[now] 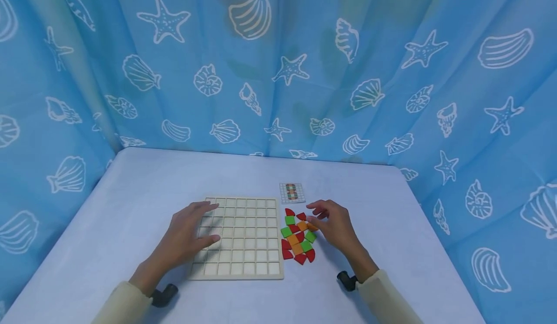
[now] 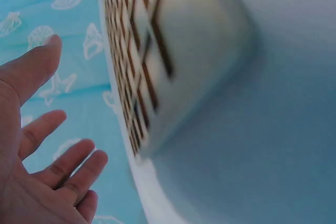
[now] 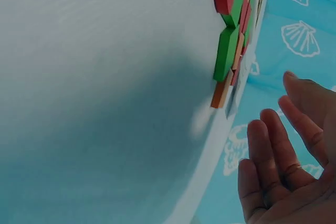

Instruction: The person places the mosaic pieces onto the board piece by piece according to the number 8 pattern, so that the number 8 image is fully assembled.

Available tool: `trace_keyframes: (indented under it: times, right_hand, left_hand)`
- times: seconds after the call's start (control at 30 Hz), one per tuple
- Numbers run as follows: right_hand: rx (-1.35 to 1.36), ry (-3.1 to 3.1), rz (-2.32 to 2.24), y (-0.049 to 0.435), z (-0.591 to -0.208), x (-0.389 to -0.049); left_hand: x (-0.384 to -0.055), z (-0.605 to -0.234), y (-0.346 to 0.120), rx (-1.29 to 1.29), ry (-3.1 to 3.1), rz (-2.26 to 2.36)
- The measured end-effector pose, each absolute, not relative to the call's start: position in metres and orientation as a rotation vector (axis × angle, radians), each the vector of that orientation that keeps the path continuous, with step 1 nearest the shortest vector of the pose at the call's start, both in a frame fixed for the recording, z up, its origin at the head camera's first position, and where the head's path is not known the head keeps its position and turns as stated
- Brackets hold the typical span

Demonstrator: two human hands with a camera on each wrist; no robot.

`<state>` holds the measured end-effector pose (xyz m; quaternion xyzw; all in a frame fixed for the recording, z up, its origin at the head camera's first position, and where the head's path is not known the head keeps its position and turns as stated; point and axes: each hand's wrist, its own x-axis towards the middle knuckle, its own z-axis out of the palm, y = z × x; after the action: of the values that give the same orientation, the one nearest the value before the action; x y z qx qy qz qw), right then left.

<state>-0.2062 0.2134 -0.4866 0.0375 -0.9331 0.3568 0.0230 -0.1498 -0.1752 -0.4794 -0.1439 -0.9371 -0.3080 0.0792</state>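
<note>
A pale wooden grid board (image 1: pixel 249 243) lies flat on the table, its square cells bare. Over its left edge is my left hand (image 1: pixel 184 237), thumb and fingers spread, holding nothing. The left wrist view shows the same hand (image 2: pixel 42 171) with its fingers apart beside the blurred board (image 2: pixel 205 30). To the board's right lies a loose cluster of red, green and orange tiles (image 1: pixel 296 248), some square and some quarter-round. My right hand (image 1: pixel 337 225) hovers at the cluster's right side, fingertips close over an orange tile (image 1: pixel 312 227). Its fingers (image 3: pixel 273 156) are loosely bent with nothing between them.
A small pattern card (image 1: pixel 292 193) with a printed grid and coloured figure lies behind the tiles. The white-covered table (image 1: pixel 174 174) meets a blue curtain (image 1: pixel 278 111) with seashell prints at the back and sides. Each wrist bears a black device (image 1: pixel 164 295).
</note>
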Motion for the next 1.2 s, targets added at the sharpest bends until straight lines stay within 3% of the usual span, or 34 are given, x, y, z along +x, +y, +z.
trace_keyframes:
  times: [0.57,1.2]
  right_hand:
    - [-0.054,-3.067,1.076,0.194,-0.492,-0.235]
    - [-0.084,-2.992,1.19,0.187,-0.488,-0.231]
  left_hand:
    - [-0.152,-0.488,-0.218,-0.345,-3.016,-1.099]
    - [-0.149,-0.5,-0.227,-0.463,-3.057,-1.08]
